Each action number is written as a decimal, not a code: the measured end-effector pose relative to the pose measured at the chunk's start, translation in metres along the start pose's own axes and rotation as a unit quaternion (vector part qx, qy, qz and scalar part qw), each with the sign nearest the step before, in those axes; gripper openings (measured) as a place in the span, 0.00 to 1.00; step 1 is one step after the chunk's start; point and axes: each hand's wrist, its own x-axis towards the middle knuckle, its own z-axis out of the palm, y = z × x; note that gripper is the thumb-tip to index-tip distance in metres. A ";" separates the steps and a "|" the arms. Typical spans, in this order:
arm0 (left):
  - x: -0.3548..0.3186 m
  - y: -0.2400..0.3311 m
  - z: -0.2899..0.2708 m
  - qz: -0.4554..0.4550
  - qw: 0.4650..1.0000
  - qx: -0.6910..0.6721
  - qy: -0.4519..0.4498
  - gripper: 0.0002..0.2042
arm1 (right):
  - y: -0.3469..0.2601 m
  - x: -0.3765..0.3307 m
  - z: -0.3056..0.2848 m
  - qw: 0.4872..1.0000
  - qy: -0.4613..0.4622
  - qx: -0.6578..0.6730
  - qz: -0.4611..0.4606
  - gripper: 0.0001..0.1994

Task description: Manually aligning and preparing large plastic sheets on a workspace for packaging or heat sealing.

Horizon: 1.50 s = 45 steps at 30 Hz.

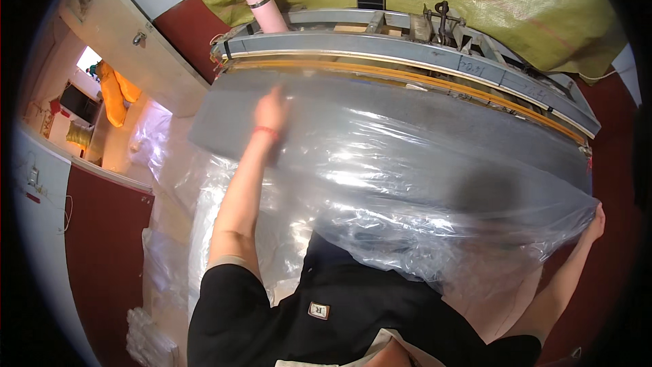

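Observation:
A wide sheet of clear plastic film (380,156) stretches over a long grey surface (224,112) in front of me. At its right corner my right hand (596,223) is closed on the film's edge. My left hand (270,110), with a red string on the wrist, is over the left part of the film near the machine's long bar; its fingers are smeared by motion, so their grip is unclear. The near part of the film hangs in creases against my black shirt. Beyond it runs a long metal frame (312,44) with a yellow strip (380,73) along it.
A pink bottle (265,7) stands on the frame's left end, and a dark metal clamp (443,20) sits farther right. Behind hangs a yellow-green woven sheet (502,7). More plastic film (210,211) lies at left, near an open door (129,34). A dark red wall is at right.

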 end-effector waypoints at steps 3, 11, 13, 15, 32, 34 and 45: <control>0.008 0.004 -0.003 -0.002 0.996 -0.036 -0.080 0.07 | -0.026 -0.011 -0.018 1.000 0.004 0.012 0.014 0.17; 0.054 -0.040 0.018 -0.116 0.912 -0.330 0.213 0.07 | -0.099 -0.037 0.104 0.943 0.026 -0.295 -0.149 0.15; 0.068 -0.104 0.029 -0.129 0.956 -0.226 0.137 0.09 | -0.085 -0.042 0.162 0.839 0.059 -0.503 -0.201 0.14; 0.079 -0.109 0.052 -0.117 0.968 -0.169 0.144 0.10 | -0.023 -0.022 0.180 0.921 0.077 -0.246 -0.291 0.10; 0.125 -0.133 0.072 -0.195 0.828 -0.518 0.096 0.07 | -0.047 -0.029 0.220 0.998 0.032 0.045 -0.021 0.06; 0.124 -0.121 0.065 -0.237 0.793 -0.518 0.215 0.10 | -0.052 -0.034 0.227 0.998 0.046 0.011 -0.033 0.06; 0.073 -0.092 0.010 0.134 0.990 0.033 0.011 0.12 | -0.091 -0.056 0.168 0.925 -0.107 -0.292 -0.218 0.12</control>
